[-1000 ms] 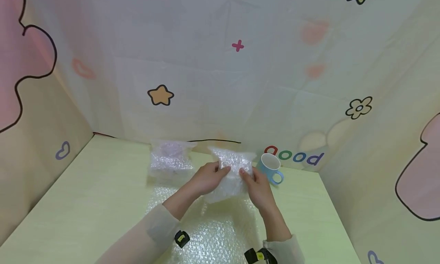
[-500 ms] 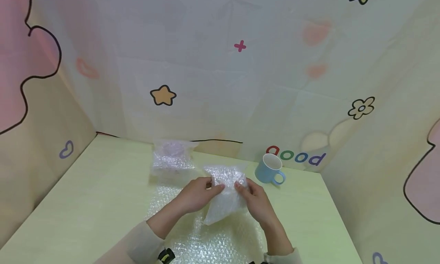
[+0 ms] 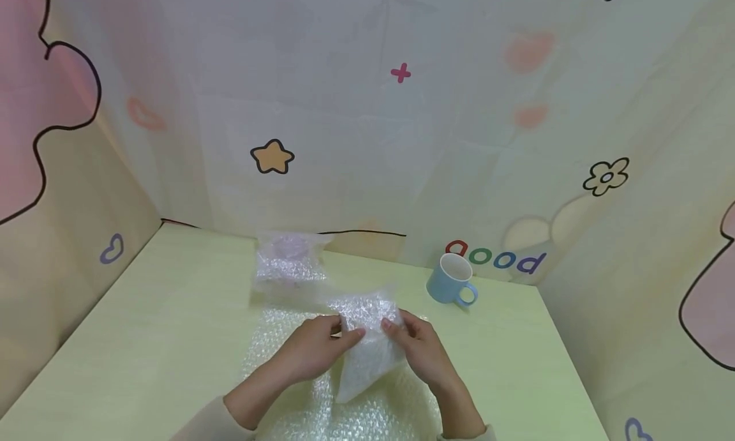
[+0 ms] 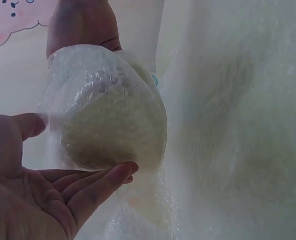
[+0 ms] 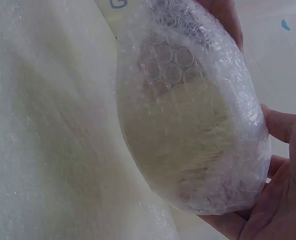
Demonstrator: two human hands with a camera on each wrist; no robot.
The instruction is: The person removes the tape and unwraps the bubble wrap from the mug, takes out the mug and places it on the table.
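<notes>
Both hands hold a bubble-wrapped bundle (image 3: 370,339) in the air above a bubble wrap sheet (image 3: 367,422). The left hand (image 3: 312,348) grips its left side, thumb on the near face and fingers behind. On the right side the right hand (image 3: 423,351) grips it the same way. In the left wrist view the bundle (image 4: 107,120) looks rounded, with the left thumb and fingers at its edges. The right wrist view shows bubbles over the bundle (image 5: 188,115) and something pale inside; what is wrapped is hidden.
A second bubble-wrapped bundle (image 3: 289,259) lies at the back left of the pale green table (image 3: 143,320). A light blue mug (image 3: 449,280) stands upright at the back right, handle to the right. Printed fabric walls (image 3: 344,109) enclose the table.
Both hands have brought the wrapped bundle down and nearer the person, away from the mug. The mug and the second bundle stay where they were.
</notes>
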